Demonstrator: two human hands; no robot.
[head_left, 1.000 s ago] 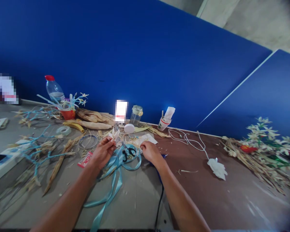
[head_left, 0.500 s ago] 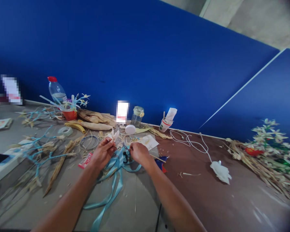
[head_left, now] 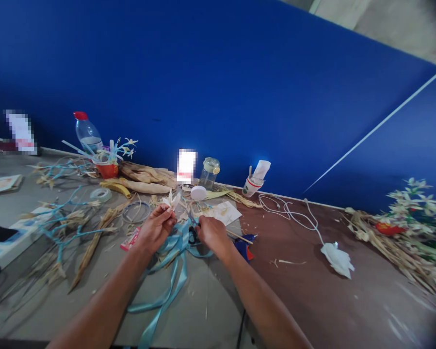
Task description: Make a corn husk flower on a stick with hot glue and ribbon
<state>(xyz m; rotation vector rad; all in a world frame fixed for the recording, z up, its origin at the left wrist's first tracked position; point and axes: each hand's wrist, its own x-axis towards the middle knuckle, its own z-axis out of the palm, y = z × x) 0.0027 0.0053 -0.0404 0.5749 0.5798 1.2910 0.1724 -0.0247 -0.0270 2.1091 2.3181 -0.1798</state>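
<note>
Along the blue wall in the upper left of the frame I see a clear plastic bottle (head_left: 88, 134) with a red cap, part full of clear liquid. Beside it is a red cup (head_left: 107, 170) holding blue-wrapped stems tipped with small pale blossoms. Toward the centre stands a lidded glass jar (head_left: 209, 172), its contents too small for me to tell. Next comes a paper cup (head_left: 252, 186) with a folded white sheet and a stick in it.

Just left of centre the left hand (head_left: 155, 229) pinches a papery cream husk flower (head_left: 172, 199) between thumb and fingertips, raised off the table (head_left: 312, 300). The right hand (head_left: 211, 233) curls over black-handled scissors (head_left: 193, 236) lying on glossy light-blue ribbon (head_left: 174, 276); whether it grips them I cannot tell.
</note>
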